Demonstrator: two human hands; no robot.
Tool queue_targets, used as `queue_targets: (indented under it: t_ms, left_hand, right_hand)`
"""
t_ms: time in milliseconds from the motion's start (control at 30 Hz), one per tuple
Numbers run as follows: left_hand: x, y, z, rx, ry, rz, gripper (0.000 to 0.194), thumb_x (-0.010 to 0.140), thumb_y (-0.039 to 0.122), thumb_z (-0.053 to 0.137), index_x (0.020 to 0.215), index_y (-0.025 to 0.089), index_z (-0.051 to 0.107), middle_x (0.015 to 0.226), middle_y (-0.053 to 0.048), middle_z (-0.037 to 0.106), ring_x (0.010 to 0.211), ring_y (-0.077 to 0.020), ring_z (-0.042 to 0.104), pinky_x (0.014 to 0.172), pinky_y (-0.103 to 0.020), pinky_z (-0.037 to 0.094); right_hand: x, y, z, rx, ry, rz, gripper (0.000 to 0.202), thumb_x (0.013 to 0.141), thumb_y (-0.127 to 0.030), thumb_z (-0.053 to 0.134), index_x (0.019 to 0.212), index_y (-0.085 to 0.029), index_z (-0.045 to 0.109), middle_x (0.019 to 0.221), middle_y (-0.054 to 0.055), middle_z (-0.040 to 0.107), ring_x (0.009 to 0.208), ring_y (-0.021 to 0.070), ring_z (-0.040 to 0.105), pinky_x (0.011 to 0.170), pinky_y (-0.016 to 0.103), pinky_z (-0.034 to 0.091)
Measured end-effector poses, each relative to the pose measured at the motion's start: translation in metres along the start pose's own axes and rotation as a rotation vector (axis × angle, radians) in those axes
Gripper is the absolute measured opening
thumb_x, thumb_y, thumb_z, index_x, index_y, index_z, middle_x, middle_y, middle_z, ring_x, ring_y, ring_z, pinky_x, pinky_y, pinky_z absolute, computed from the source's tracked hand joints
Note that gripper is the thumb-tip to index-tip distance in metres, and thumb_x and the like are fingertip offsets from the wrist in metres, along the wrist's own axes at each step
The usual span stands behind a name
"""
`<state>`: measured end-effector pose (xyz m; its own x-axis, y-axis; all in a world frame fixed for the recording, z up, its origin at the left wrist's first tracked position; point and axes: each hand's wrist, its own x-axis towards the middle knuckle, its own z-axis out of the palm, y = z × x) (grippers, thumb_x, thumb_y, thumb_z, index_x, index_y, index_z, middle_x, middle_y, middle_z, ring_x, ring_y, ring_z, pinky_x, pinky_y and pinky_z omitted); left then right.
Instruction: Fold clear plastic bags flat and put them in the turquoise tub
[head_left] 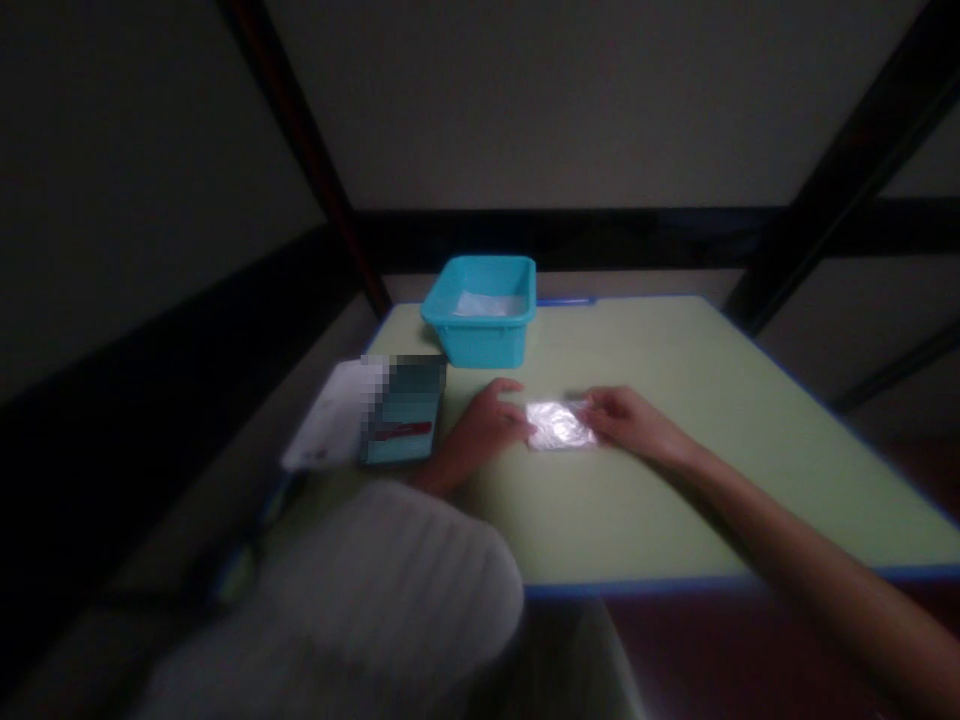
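A shiny clear plastic packet (pixel 561 427) lies over the pale green tabletop, bright with glare; its contents cannot be made out. My right hand (pixel 621 415) pinches the packet at its right end, thumb and fingers closed on it. At the left end is my left hand (pixel 491 420), its index finger stretched out apart from the thumb. The thumb tip reaches the packet's left edge. Blur hides whether that thumb presses on it.
Behind my hands stands a turquoise plastic basket (pixel 486 340) with whitish flat items (pixel 487 304) inside. To the left lie a dark, partly pixelated book-like object (pixel 409 400) with a red pen-like item (pixel 405 431) on it, and white paper (pixel 330 415). The table (pixel 675 520) has a blue edge.
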<state>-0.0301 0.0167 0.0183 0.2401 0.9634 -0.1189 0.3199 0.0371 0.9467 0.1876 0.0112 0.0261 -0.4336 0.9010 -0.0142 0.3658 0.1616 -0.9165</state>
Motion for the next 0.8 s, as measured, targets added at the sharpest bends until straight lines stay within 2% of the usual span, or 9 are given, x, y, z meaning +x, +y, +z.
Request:
queue_targets:
  t_ms: [200,400,600,800]
  left_hand:
    - [-0.004,0.0,-0.004,0.009,-0.041,-0.002,0.047,0.064,0.009,0.067,0.106,0.019,0.046,0.067,0.005,0.066,0.052,-0.0099,0.059,0.041,-0.016,0.037]
    - [-0.004,-0.003,0.0,0.089,0.026,0.092,0.049,0.06,0.009,0.07,0.104,0.018,0.049,0.066,0.006,0.064,0.056,-0.0114,0.062,0.051,-0.019,0.043]
    - [-0.002,-0.007,0.005,0.141,0.065,0.143,0.068,0.054,0.008,0.074,0.114,0.018,0.042,0.063,0.01,0.06,0.055,-0.0106,0.061,0.057,-0.021,0.044]
    - [0.004,-0.01,0.007,0.181,0.091,0.156,0.073,0.051,0.007,0.076,0.114,0.019,0.041,0.061,0.012,0.057,0.055,-0.0093,0.058,0.056,-0.019,0.041]
  right_hand:
    - [-0.003,-0.001,0.001,0.017,0.034,0.005,0.028,0.079,-0.042,0.056,0.067,-0.018,0.05,0.052,-0.001,0.054,0.046,0.0106,0.047,0.042,0.023,0.035]
    - [-0.001,-0.001,0.002,-0.055,0.112,0.046,0.023,0.076,-0.035,0.055,0.061,-0.018,0.049,0.049,-0.001,0.053,0.045,0.0112,0.048,0.041,0.023,0.034]
    - [0.001,0.003,0.004,-0.028,0.189,0.095,0.014,0.071,-0.03,0.057,0.073,-0.019,0.048,0.05,-0.003,0.056,0.042,0.0116,0.05,0.039,0.021,0.032]
    - [0.0,0.008,0.007,0.032,0.244,0.071,0.025,0.07,-0.032,0.059,0.087,-0.02,0.045,0.051,-0.005,0.056,0.041,0.0122,0.051,0.038,0.021,0.031]
